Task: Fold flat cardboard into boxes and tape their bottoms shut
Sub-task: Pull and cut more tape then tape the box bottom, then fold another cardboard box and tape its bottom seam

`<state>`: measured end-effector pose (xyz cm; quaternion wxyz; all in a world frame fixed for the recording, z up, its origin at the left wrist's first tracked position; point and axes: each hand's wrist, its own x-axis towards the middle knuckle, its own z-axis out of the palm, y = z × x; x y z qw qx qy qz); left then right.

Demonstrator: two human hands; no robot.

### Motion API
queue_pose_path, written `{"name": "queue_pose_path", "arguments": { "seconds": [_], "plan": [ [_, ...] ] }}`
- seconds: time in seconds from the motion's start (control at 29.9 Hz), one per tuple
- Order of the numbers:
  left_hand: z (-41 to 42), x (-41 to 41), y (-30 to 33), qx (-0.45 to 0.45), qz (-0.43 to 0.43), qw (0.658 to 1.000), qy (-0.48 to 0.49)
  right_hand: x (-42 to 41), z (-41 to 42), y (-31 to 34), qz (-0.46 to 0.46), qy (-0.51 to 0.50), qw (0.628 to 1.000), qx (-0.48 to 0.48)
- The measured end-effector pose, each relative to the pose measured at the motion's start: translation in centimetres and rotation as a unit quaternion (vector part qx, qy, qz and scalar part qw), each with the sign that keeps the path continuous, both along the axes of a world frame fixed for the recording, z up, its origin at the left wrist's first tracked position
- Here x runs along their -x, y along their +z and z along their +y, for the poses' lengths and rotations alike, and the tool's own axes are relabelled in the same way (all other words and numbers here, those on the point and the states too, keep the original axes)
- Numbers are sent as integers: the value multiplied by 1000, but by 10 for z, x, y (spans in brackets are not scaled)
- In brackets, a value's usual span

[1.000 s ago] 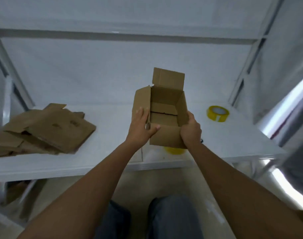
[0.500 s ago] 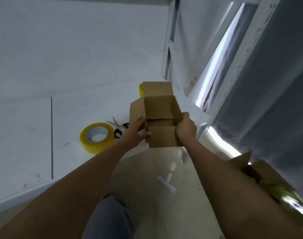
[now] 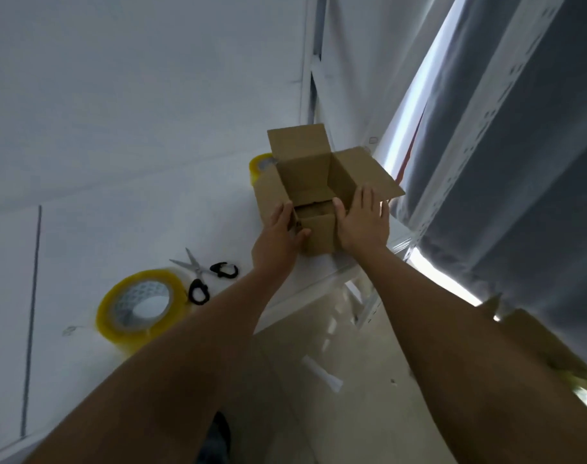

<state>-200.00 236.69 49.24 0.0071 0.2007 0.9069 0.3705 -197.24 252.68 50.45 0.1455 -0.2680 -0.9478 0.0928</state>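
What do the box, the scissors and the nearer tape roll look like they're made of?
Box: plain brown cardboard, matte, with creased flaps. Scissors: shiny blades, likely steel; black handles, probably plastic. Tape roll: glossy yellowish translucent film, likely plastic, on a pale printed core.

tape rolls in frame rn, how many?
2. One tape roll lies on the white table left of the scissors. A second roll sits farther back, mostly hidden behind the cardboard box both hands steady. More could be hidden.
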Motion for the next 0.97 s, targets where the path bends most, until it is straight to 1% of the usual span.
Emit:
{"name": "queue_pose_path", "arguments": {
  "seconds": [0.07,0.13,0.27,0.4,0.47,0.54,0.6,0.67,0.7,0.77,0.87,0.97],
  "plan": [
    [4,1,8,35,1,999,-16,-7,-8,3,-25,20,999,-10],
    [-4,2,20,83,21,995,-45,-16,-22,7,-48,51,997,-14],
    [-50,-6,40,105,63,991,-47,-40,-57,23,-85,122,989,-18],
    [-131,-32,50,184,79,979,-33,-67,-110,37,-85,183,978,-58],
    [-187,-52,57,224,90,970,-18,-83,-151,40,-78,226,970,-38],
    [-243,-74,60,255,95,962,0,-98,-196,42,-94,275,957,-4],
    [-299,-98,61,252,71,965,32,-106,-242,40,-113,326,938,13],
    [-355,-122,62,238,55,967,68,-111,-290,35,-114,372,921,-10],
    [-384,-133,61,229,53,968,87,-112,-315,34,-112,392,913,-21],
    [-439,-149,62,204,57,969,127,-111,-363,34,-127,411,903,-12],
    [-523,-166,60,195,58,957,206,-107,-439,34,-126,455,881,-26],
    [-590,-172,57,204,40,943,259,-92,-508,30,-132,497,857,-25]
  ]
}}
